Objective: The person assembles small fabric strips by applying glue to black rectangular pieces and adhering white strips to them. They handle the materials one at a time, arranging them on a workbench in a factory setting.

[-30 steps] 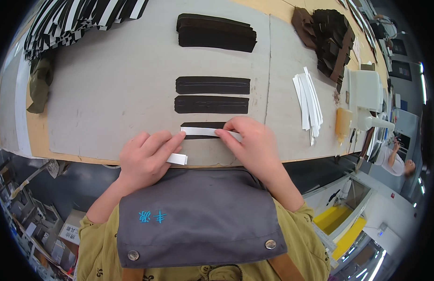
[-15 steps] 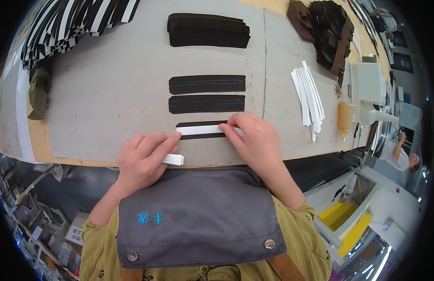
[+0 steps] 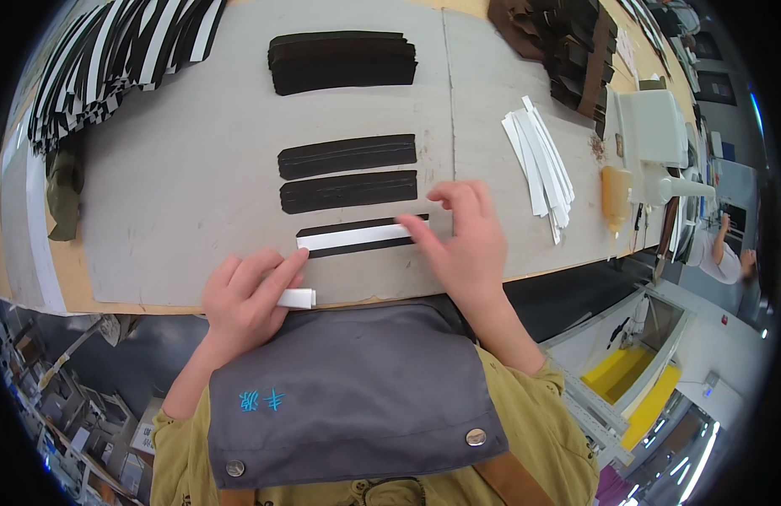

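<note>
A white strip point(image 3: 348, 237) lies lengthwise along a black strip point(image 3: 357, 249) near the table's front edge, with black showing along both its sides. The index fingertip of my left hand point(image 3: 249, 291) presses on its left end. Folded into that same hand are a few short-looking white strips point(image 3: 299, 298), their ends poking out to the right. My right hand point(image 3: 466, 236) is open at the strip's right end, thumb stretched toward it and fingers lifted and apart. Beyond lie two separate black strips, a nearer one point(image 3: 348, 192) and a farther one point(image 3: 348, 156), each with a lengthwise line.
A stack of dark strips point(image 3: 342, 66) sits farther back. Loose white strips point(image 3: 535, 169) fan out at right, near a yellowish bottle point(image 3: 616, 198) and a pale container point(image 3: 652, 126). Black-and-white strips point(image 3: 129, 59) are heaped far left; a brown-black bundle point(image 3: 572, 63) lies far right.
My right hand has let go of the white strip's right end and spread its fingers. My left fingertip stays on the left end. The whole view has shifted slightly.
</note>
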The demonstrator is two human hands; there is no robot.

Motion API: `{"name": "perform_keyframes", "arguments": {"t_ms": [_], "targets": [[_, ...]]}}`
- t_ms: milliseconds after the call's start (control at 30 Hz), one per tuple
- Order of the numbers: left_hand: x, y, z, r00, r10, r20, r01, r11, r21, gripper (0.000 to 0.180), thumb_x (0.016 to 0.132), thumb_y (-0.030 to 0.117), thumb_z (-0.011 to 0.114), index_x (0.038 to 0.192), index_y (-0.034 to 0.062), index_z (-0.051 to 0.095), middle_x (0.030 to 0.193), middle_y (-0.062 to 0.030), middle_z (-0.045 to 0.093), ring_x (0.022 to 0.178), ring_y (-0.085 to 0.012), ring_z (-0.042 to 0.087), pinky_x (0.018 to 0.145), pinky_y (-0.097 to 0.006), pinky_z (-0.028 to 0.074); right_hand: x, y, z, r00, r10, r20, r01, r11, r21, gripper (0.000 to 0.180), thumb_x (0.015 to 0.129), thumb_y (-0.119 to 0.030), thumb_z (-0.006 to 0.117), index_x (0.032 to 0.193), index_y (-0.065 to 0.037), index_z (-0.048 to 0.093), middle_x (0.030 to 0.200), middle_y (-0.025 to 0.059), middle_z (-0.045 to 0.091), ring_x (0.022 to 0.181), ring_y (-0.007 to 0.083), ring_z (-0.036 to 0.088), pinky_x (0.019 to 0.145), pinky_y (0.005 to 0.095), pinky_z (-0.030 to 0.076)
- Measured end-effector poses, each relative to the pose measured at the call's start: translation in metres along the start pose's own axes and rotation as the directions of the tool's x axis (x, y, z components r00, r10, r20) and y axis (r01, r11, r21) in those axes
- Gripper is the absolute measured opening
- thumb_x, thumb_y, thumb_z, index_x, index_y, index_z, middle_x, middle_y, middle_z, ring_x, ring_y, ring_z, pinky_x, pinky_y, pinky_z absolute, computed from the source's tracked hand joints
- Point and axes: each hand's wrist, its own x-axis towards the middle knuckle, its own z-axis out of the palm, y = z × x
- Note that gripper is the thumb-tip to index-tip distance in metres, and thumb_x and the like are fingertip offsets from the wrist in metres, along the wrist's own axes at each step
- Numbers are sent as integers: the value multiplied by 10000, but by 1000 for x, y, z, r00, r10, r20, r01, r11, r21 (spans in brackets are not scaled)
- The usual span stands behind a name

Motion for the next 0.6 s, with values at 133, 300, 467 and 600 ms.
{"name": "perform_keyframes", "arguments": {"t_ms": [133, 300, 467, 600], "targets": [[17, 14, 2, 995, 100, -12, -101, 995, -13, 393, 734, 127, 792, 1126, 156, 791, 905, 69, 633, 639, -123, 472, 543, -273, 406, -26, 33, -10, 997, -31, -77, 35, 998, 61, 199, 835, -123, 835, 936, -78, 669, 875, 66, 635, 749, 233, 647, 621, 332, 515], [42, 34, 25, 981, 192, 41, -189, 980, -63, 425, 771, 132, 752, 1195, 153, 767, 944, 73, 632, 661, -117, 488, 567, -262, 422, -52, 43, -8, 977, -195, -80, 200, 978, 56, 244, 801, -77, 840, 1013, -76, 718, 887, 65, 668, 742, 230, 642, 627, 337, 517], [52, 46, 34, 974, 140, 179, -145, 989, 16, 599, 710, 188, 795, 1305, 194, 726, 1021, 64, 621, 706, -136, 489, 603, -257, 433, -59, 52, 1, 952, -283, -112, 287, 958, 18, 315, 776, -80, 843, 1075, -89, 745, 905, 35, 667, 730, 204, 630, 621, 326, 502], [51, 45, 38, 972, 157, 173, -161, 987, 9, 581, 743, 176, 759, 1321, 201, 709, 1017, 71, 581, 727, -122, 479, 613, -261, 441, -60, 56, 1, 930, -355, -97, 352, 935, -42, 329, 756, -93, 826, 1077, -138, 769, 911, -17, 650, 690, 165, 574, 585, 303, 456]]}}
